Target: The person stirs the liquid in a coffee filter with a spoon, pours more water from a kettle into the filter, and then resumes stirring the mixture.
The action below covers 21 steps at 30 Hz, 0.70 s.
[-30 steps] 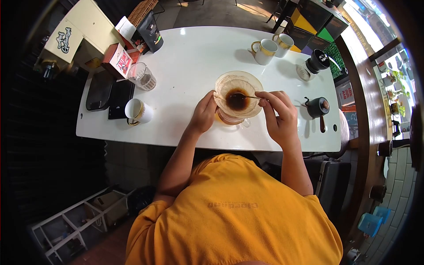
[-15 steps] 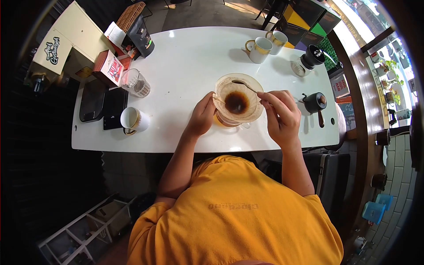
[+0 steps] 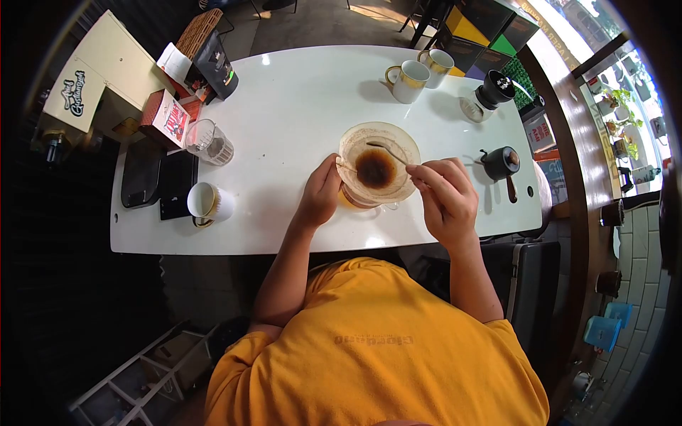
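A coffee dripper (image 3: 414, 150) lined with a pale paper filter (image 3: 359, 135) sits over a glass server (image 3: 359, 201) near the front of the table. Dark wet coffee (image 3: 375, 169) lies in the bottom of the filter. My left hand (image 3: 317, 197) is closed at the dripper's left rim, thumb and fingers pinched there. Between the fingertips of my right hand (image 3: 451, 199) is a spoon (image 3: 393, 151). Its bowl reaches over the filter, just above the coffee. Most of the server is hidden beneath the dripper.
Left on the white table (image 3: 284, 92) stand a white mug (image 3: 213, 204), a glass cup (image 3: 211, 144) and a black scale (image 3: 177, 188). Two gold-trimmed mugs (image 3: 410, 84) stand at the back. To the right are a coffee grinder (image 3: 495, 90) and a small black pot (image 3: 501, 163).
The spoon's bowl has come lower, closer to the coffee, as my right hand dropped slightly. My left hand keeps its hold on the dripper. The whole view has shifted a little.
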Motion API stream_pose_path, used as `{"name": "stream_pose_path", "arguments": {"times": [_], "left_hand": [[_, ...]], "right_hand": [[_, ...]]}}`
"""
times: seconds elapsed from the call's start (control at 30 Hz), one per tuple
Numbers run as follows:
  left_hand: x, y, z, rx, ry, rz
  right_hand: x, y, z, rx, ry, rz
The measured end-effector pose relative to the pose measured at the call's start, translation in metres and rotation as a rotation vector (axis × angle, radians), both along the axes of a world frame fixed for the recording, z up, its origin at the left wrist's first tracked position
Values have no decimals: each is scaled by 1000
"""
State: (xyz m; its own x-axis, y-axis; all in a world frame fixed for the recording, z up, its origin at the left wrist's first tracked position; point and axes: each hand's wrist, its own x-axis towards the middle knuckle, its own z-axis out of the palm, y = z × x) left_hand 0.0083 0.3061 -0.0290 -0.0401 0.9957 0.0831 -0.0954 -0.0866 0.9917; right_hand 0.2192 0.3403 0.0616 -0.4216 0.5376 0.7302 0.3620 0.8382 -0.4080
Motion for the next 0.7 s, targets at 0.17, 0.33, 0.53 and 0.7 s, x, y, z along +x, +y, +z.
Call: {"name": "stream_pose_path", "arguments": {"times": [0.17,0.33,0.53,0.7], "left_hand": [[2,-2,0,-2,-8,24],[0,-2,-1,-9,6,17],[2,-4,1,-10,6,20],[1,-2,-3,-25,34,27]], "right_hand": [[1,-4,1,-79,-75,32],[6,-10,3,-148,40,-11],[4,-8,-4,-196,-12,-7],[3,-6,-2,-163,51,-51]]}}
